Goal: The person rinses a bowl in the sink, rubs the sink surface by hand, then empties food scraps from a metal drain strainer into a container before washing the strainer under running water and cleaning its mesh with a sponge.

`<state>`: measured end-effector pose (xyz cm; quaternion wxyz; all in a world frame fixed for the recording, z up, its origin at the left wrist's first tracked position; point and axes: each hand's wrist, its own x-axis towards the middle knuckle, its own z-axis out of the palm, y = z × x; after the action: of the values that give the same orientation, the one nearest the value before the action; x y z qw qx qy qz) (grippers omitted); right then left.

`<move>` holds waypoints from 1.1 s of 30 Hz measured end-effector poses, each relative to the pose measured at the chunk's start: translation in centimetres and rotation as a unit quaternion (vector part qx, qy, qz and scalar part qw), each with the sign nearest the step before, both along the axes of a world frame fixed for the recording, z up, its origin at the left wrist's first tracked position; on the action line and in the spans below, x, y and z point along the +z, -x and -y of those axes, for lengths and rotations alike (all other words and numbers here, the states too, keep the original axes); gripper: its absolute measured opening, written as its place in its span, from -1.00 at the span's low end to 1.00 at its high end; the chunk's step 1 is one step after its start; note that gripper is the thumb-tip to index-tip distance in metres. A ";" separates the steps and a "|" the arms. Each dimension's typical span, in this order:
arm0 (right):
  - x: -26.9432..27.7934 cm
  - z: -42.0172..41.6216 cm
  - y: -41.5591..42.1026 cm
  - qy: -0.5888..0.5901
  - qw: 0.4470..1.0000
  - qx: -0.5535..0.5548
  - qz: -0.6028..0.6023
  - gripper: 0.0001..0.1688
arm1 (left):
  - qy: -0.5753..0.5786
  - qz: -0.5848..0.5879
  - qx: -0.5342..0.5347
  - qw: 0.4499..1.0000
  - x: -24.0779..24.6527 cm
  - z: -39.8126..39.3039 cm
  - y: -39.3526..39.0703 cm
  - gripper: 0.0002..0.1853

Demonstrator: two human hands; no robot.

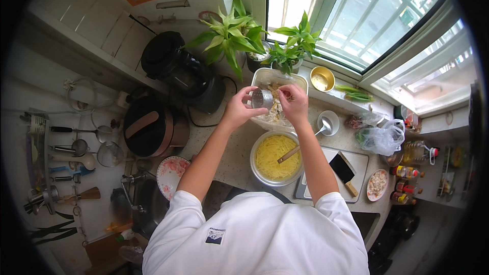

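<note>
My left hand [242,110] grips a small perforated metal strainer cup [262,98] by its sides, tilted over a white plastic bin [279,71]. Pale scraps [276,114] lie inside the bin. Close beside the strainer, my right hand [295,103] has its fingers curled above the bin; whether they pinch anything is hard to see. Just below the bin, a metal bowl [255,173] is filled with yellow shreds [274,156], and a wooden handle [289,154] sticks out of them.
Right of the bowl, a cleaver [344,168] rests on a cutting board [317,193]. A white bowl with a ladle [326,124], a plate of chopped food [378,185] and bottles [404,172] stand further right. A rice cooker [153,128] and a black appliance [187,72] occupy the left. Potted plants [233,34] stand behind.
</note>
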<state>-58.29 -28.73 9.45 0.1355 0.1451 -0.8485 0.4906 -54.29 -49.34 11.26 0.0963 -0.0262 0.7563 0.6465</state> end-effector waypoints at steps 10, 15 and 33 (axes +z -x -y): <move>-1.3 -0.7 -0.1 -0.294 0.953 0.054 -0.052 -0.74 | -0.305 0.036 0.032 0.951 -0.4 1.5 -2.2 -0.26; -0.4 -0.4 -0.5 -0.342 0.937 0.066 -0.041 -0.70 | -0.523 0.074 -0.002 0.849 -1.8 3.5 -5.3 -0.16; -3.7 0.0 3.8 -0.015 0.996 0.083 0.005 -0.82 | -0.563 -0.019 0.304 0.768 -3.2 11.2 -33.1 -0.10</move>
<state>-62.05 -28.75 5.79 0.0880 0.2147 -0.8414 0.4880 -21.16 -60.52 8.02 -0.1218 -0.1835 0.2106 0.9524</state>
